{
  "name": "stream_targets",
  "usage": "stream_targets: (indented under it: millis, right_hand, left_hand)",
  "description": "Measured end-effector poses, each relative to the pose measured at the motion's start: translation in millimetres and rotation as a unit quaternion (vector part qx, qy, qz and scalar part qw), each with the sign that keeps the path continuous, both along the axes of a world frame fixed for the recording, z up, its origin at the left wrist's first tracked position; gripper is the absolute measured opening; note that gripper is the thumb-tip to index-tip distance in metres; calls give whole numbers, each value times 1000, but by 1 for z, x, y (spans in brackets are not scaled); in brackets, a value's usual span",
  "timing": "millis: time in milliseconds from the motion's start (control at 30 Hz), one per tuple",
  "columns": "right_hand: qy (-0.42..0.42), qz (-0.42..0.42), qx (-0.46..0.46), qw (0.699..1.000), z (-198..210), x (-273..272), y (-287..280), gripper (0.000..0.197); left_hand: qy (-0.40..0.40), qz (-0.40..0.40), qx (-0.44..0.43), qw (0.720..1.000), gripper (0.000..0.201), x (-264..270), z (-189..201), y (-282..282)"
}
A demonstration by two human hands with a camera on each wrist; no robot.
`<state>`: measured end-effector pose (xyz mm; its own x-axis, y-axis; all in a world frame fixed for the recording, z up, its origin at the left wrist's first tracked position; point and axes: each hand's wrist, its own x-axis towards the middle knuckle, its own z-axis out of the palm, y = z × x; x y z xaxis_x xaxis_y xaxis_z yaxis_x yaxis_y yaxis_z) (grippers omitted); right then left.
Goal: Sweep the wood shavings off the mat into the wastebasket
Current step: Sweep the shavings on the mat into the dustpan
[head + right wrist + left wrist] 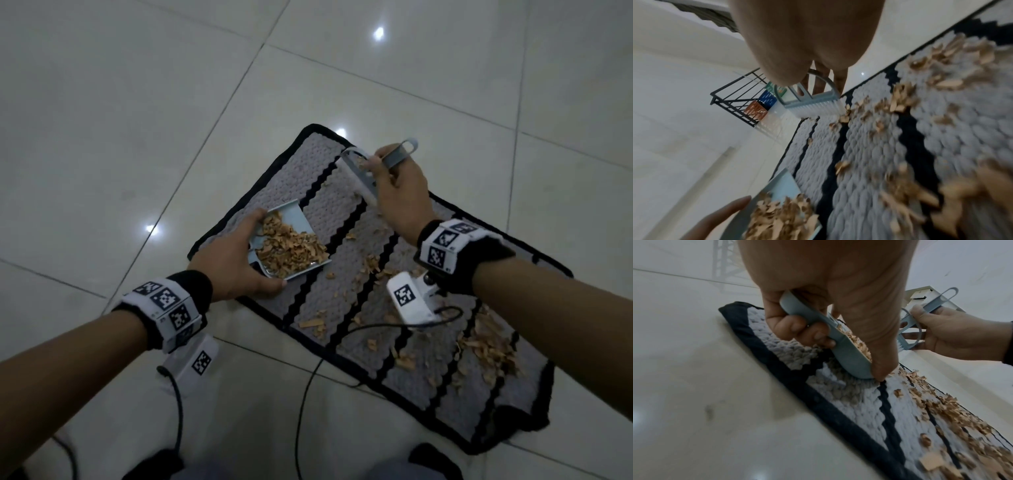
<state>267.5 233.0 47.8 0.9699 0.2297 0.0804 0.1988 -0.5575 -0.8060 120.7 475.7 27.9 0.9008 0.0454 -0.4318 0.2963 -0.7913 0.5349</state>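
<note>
Left hand: my left hand [236,263] has its grip curled round the back of the dustpan [291,240], thumb along the near side wall, fingers wrapped over the rear rim. The left wrist view shows it plainly.
Dustpan: sitting on the mat [342,212] near its left border, open lip facing right, loaded with a heap of shavings.
Right hand: my right hand [400,192] pinches the handle of the brush [363,171], grip closed on it, with the loop end of the handle sticking out past the knuckles.
Brush: up at the far corner of the mat, bristles down at the mat's far edge; a few chips lie right beside them in the right wrist view.
Wood shavings: the wood shavings [486,346] are thickest near the right end of the mat, with loose scatter across the middle stripes between brush and pan.
Edges: black border all round; the near right corner is rumpled.
Room: bare tiled floor [137,102] lies open to the left and beyond the mat. A cable [308,387] trails across the near border.
Wastebasket: I cannot make one out for certain. The right wrist view shows a black wire rack [735,95] holding coloured crates, well off the mat.
</note>
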Motion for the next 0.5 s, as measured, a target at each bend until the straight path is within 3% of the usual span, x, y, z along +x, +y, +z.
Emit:
stream_targets:
  millis: [167, 267, 500]
  right_hand:
    - [-77, 95, -62, 991, -5, 32, 8, 20]
    - [-68, 151, -135, 977, -17, 46, 15, 15]
    - [-27, 175, -98, 979, -27, 6, -3, 14]
  left_hand:
    - [-3, -6, 1, 1000, 120, 14, -2, -8]
    - [-3, -18, 9, 1000, 120, 16, -4, -14]
    - [6, -11, 7, 1000, 121, 20, -2, -18]
